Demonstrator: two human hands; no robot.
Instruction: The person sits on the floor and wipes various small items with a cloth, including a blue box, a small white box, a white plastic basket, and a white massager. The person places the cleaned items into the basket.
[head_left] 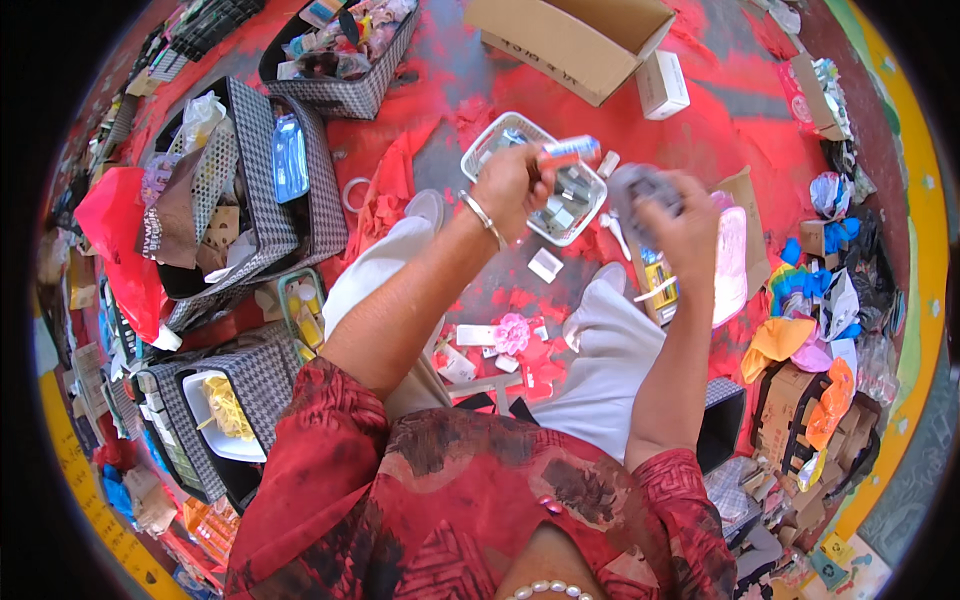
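My left hand, with a bangle at the wrist, is closed round a small red, white and blue tube-like item. It is held over a white plastic basket with several grey-green pieces inside; the hand hides part of the basket. To its right, my right hand grips a round dark grey object, too blurred to name. Between my legs lie a pink flower and several small white pieces. A small white box sits just below the basket.
An open cardboard box and a white carton stand ahead on the red-covered floor. Filled houndstooth bins crowd the left. At the right are a pink tray, a brown bag and piled plastic bags.
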